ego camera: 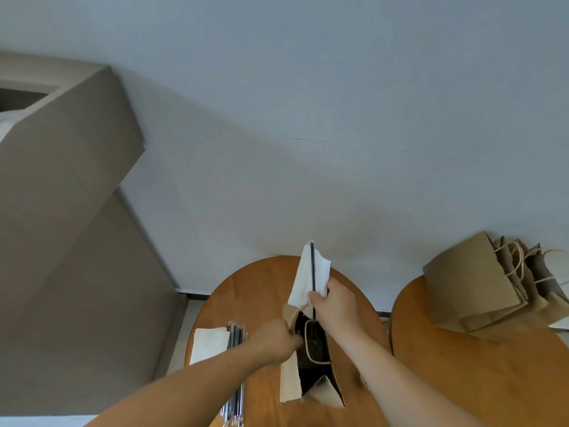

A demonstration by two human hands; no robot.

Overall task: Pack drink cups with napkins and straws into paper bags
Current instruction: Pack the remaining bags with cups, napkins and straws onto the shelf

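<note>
An open brown paper bag stands on the round wooden table in front of me. My left hand grips the bag's left rim and holds the mouth apart. My right hand pinches a white napkin together with a black straw just above the bag's mouth. The straw's lower end reaches down into the dark inside of the bag. No cup is visible; the bag's inside is dark.
A stack of white napkins and a bundle of wrapped straws lie on the table's left side. Several folded paper bags with twine handles lie on a second wooden table at the right. A grey wall rises behind.
</note>
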